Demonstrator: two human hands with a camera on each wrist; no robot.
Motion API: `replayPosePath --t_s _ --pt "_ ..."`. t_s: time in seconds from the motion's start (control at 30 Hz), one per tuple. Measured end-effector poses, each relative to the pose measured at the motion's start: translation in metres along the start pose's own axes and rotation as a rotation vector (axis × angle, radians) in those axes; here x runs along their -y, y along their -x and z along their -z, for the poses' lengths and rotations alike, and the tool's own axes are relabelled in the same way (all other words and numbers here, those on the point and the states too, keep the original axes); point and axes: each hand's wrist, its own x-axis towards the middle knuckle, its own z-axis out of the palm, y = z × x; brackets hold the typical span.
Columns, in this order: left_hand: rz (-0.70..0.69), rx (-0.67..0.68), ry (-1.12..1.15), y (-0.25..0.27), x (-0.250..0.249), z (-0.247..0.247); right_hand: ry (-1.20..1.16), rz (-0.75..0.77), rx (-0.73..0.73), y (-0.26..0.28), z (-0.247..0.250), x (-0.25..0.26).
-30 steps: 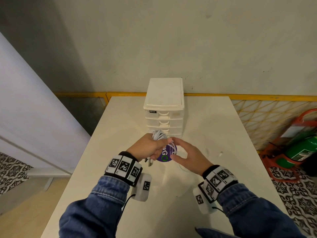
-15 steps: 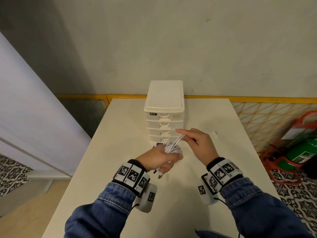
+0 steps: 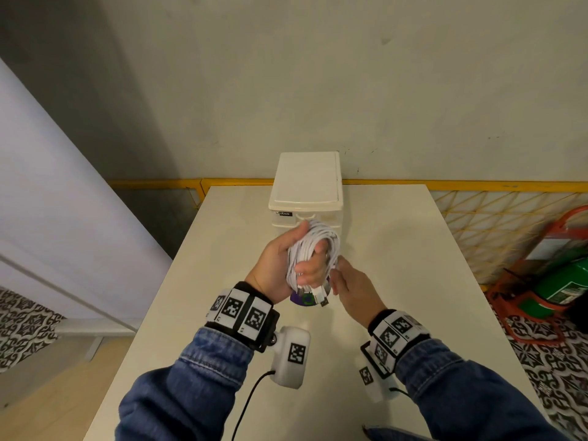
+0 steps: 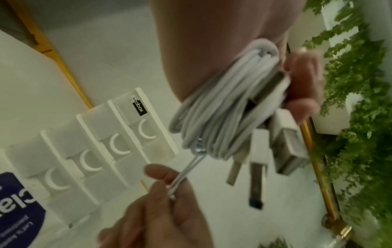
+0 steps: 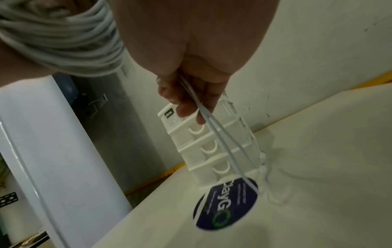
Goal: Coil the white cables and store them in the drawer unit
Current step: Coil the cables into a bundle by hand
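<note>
My left hand is raised in front of the white drawer unit and grips a thick coil of white cables, wound round its fingers. Several USB plugs hang from the coil. My right hand sits just right of and below the coil and pinches loose cable strands that run down toward the table. In the left wrist view the right hand's fingers hold those strands under the coil. The drawer unit has all its drawers closed.
A round purple sticker lies on the white table in front of the drawer unit, with loose cable beside it. Beyond the table's right edge stand a yellow mesh fence and a green cylinder.
The left hand has lifted the coil up and turned it upright in front of the drawers. The right hand has dropped from beside the drawers to below the coil, carrying strands round.
</note>
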Motion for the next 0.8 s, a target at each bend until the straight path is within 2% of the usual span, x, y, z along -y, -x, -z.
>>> replayPosePath --t_s 0.2,0.33,0.43,0.6,0.7,0.8 --pt "-0.256 -0.123 0.058 -0.009 -0.007 -0.002 -0.044 -0.053 0.053 0.011 -0.019 -0.004" --pt "-0.364 -0.249 0.027 -0.013 -0.009 0.002 -0.075 -0.072 0.096 0.014 -0.028 -0.008" --pt "-0.475 -0.399 -0.034 -0.014 -0.013 0.000 -0.068 -0.092 0.130 0.016 -0.031 -0.008" --pt "-0.640 -0.663 -0.134 -0.018 -0.023 0.006 -0.054 -0.042 0.151 0.018 -0.033 -0.005" --pt "-0.661 -0.797 -0.268 -0.017 -0.021 0.013 -0.051 0.001 0.148 0.015 -0.032 -0.002" --pt "-0.640 -0.931 -0.542 -0.012 -0.018 0.020 0.010 0.029 0.166 0.015 -0.029 -0.001"
